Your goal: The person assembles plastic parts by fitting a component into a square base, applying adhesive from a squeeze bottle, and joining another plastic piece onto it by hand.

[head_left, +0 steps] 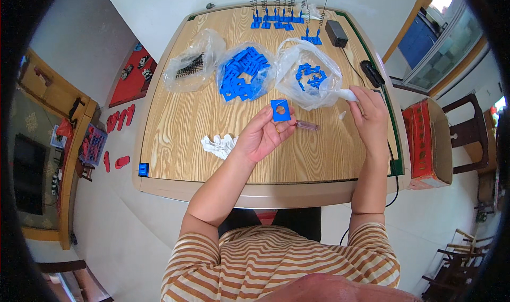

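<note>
Pinched between the thumb and fingers of my left hand (261, 134) is a blue square plate (280, 111) with a hole in its middle. My right hand (370, 111) grips a small white nozzle bottle (348, 95), its thin tip pointing left over the edge of a clear bag (311, 101) with small blue clips (312, 77) inside. Below the bottle a small white cap (342, 115) lies on the table. Beside my left fingertips is a screwdriver-like clear handle (308, 125); its far end is hidden by the hand.
Another bag holds many blue plates (245, 71); a third holds dark springs (190, 64). Blue bases with upright springs (276, 19) stand at the back. A black adapter (336, 33) with its cable lies right. White crumpled cloth (219, 146) and a blue block (143, 169) are left.
</note>
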A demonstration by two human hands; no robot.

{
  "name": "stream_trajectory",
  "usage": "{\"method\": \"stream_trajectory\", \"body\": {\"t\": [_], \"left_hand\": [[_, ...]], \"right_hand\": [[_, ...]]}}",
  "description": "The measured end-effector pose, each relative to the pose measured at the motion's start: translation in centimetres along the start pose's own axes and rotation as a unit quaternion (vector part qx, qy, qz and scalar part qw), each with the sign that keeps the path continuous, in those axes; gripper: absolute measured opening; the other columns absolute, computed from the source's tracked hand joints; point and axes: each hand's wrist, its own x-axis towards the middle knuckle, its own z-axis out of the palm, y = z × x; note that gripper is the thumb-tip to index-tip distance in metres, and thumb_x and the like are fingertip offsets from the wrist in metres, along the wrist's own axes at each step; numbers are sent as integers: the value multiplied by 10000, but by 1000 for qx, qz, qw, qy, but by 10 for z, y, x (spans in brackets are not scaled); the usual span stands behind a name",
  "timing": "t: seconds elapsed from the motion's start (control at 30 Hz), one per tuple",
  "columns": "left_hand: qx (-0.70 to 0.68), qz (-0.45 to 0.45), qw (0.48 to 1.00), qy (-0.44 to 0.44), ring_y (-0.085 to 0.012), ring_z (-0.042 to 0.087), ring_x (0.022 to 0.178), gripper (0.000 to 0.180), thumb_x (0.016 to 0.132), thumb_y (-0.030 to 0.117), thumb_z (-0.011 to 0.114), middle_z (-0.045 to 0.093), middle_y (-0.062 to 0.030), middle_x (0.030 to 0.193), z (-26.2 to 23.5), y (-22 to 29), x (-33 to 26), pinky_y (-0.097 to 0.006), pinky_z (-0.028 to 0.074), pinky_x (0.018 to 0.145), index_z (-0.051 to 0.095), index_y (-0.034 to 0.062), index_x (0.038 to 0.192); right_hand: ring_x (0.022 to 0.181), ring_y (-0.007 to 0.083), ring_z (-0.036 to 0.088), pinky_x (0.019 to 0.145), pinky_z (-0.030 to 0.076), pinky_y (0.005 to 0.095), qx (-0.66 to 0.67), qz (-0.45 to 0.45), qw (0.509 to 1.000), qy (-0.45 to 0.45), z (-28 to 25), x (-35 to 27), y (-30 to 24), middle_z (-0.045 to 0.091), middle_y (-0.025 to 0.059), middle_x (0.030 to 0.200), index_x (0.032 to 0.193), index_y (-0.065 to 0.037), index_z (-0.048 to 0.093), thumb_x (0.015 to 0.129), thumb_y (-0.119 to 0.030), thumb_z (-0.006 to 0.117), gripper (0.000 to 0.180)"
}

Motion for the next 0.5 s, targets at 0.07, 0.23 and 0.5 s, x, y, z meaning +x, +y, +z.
{"method": "stream_trajectory", "body": {"t": [0.07, 0.23, 0.5], "left_hand": [[-3, -8, 1000, -13, -296, 572, 1056, 396, 933, 242, 509, 516, -198, 1236, -1, -2, 0, -420, 477, 907, 441, 18, 1252], [-3, -13, 1000, 4, -291, 581, 1046, 395, 936, 249, 502, 519, -190, 1237, 3, -5, -2, -416, 478, 902, 442, 19, 1251], [-13, -22, 1000, 1, -286, 588, 1034, 381, 945, 243, 483, 536, -187, 1221, 7, -8, -3, -416, 477, 901, 440, 21, 1251]], "right_hand": [[836, 275, 602, 722, 482, 354, -13, 6, 1000, -1, 0, -1, 1, 641, 100, 934, 975, -42, 648, 731, -56, 687, 248], [850, 276, 598, 734, 479, 360, -23, 3, 1000, 1, -2, 0, 2, 637, 102, 946, 981, -42, 648, 730, -46, 679, 253], [880, 276, 591, 757, 476, 364, -42, -6, 999, 3, -4, -2, 5, 627, 103, 976, 1000, -50, 646, 719, -36, 679, 283]]}}
